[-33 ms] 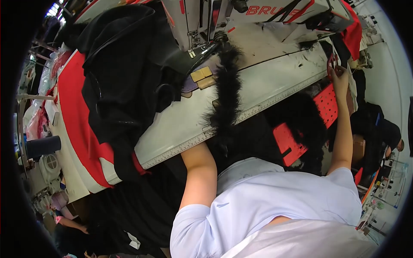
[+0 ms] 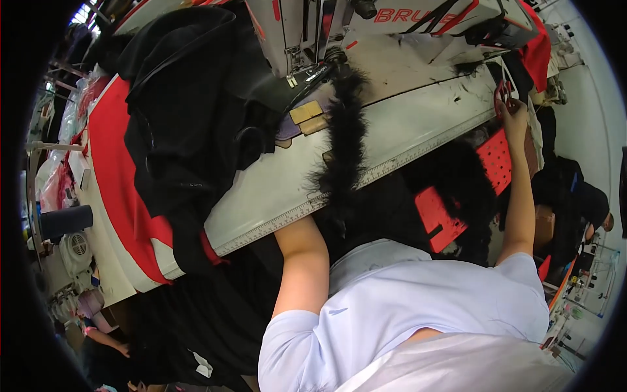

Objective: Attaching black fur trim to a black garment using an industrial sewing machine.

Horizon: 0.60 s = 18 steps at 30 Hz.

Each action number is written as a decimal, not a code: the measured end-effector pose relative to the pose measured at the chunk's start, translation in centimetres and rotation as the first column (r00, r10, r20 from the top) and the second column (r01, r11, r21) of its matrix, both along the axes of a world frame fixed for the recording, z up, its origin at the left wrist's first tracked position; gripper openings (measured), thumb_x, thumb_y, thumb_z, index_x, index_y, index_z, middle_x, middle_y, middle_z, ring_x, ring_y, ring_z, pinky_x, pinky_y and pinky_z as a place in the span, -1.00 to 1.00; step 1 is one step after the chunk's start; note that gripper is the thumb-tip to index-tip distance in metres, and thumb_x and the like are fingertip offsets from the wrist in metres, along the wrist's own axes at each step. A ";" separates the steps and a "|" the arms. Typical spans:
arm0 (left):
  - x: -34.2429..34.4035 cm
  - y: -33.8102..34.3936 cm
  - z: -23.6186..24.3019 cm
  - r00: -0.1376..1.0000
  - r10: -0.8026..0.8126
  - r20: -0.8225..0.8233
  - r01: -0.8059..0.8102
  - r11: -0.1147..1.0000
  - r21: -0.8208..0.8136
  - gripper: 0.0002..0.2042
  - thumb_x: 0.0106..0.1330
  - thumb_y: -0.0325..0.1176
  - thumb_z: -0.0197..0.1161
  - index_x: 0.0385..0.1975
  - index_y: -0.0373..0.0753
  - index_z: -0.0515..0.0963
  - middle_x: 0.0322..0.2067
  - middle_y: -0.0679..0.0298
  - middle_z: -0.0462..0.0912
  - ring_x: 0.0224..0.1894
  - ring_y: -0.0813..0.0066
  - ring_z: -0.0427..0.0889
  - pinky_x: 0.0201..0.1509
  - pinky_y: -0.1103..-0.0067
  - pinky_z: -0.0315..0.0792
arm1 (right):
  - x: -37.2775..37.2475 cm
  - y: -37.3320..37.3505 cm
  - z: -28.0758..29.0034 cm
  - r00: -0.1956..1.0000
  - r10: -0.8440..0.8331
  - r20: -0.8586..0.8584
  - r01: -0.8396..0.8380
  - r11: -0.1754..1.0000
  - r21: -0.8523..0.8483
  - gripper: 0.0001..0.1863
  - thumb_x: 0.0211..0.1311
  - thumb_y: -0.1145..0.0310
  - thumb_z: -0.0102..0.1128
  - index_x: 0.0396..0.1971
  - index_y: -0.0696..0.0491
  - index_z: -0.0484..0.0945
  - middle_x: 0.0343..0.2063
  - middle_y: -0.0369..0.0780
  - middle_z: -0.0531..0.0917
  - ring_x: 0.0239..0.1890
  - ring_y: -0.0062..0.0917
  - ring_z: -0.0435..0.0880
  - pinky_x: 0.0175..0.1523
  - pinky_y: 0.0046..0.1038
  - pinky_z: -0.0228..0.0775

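Observation:
At the right end of the sewing table, my right hand has its fingers closed round the red handles of a pair of scissors. My left forearm passes under the table's front edge, which hides the hand. A black feather trim hangs from under the presser foot of the sewing machine, across the table and over its ruler-marked edge. To its left lies a heap of black fabric.
Red cloth lies along the left of the table. Yellow and tan blocks sit beside the needle area. Below the table are a red perforated panel and more black fluffy trim. A person in dark clothes is at the right.
My right hand and the scissors have shifted very slightly up and to the left. The trim, the fabric and my left arm look unchanged.

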State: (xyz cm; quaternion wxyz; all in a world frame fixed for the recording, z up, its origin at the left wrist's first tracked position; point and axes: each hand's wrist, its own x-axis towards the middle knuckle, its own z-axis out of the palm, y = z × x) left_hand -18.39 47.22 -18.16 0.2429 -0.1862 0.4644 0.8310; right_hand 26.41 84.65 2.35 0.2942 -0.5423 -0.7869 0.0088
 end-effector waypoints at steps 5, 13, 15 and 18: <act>0.4 -0.2 0.5 1.000 0.005 -0.013 -0.005 1.000 -0.005 -0.65 0.47 -0.41 0.00 0.19 -0.38 0.35 0.17 0.11 0.42 0.16 0.37 0.42 0.19 0.51 0.37 | -2.5 2.2 -1.6 0.991 0.043 0.126 -0.065 0.983 0.173 -0.46 0.22 0.03 0.27 -0.11 0.24 0.45 -0.31 0.02 0.64 -0.24 -0.12 0.66 -0.11 -0.26 0.46; 1.6 -0.5 2.0 0.999 0.006 -0.041 -0.006 1.000 0.003 -0.64 0.47 -0.40 0.01 0.20 -0.38 0.34 0.17 0.12 0.42 0.16 0.38 0.42 0.19 0.52 0.37 | -6.7 2.9 -0.5 0.969 0.056 0.241 -0.083 0.991 0.103 -0.58 0.25 0.14 0.20 -0.25 0.26 0.45 -0.30 0.11 0.60 -0.22 0.04 0.58 -0.15 -0.08 0.41; 2.4 -0.4 2.8 0.999 0.010 -0.051 -0.009 1.000 0.009 -0.64 0.46 -0.40 0.01 0.20 -0.38 0.34 0.17 0.12 0.42 0.16 0.38 0.42 0.19 0.52 0.38 | -7.3 1.5 0.4 0.940 0.072 0.333 -0.143 0.971 0.193 -0.62 0.25 0.17 0.21 -0.25 0.25 0.48 -0.28 0.08 0.60 -0.21 -0.01 0.58 -0.14 -0.10 0.41; 3.5 -0.6 3.8 0.998 0.019 -0.063 -0.018 1.000 0.021 -0.64 0.46 -0.40 0.02 0.21 -0.38 0.34 0.18 0.12 0.42 0.16 0.39 0.42 0.19 0.52 0.38 | -7.7 -2.2 2.0 0.927 0.182 0.327 -0.272 0.929 0.252 -0.70 0.23 0.27 0.22 -0.26 0.23 0.52 -0.25 0.02 0.60 -0.18 -0.09 0.58 -0.10 -0.15 0.40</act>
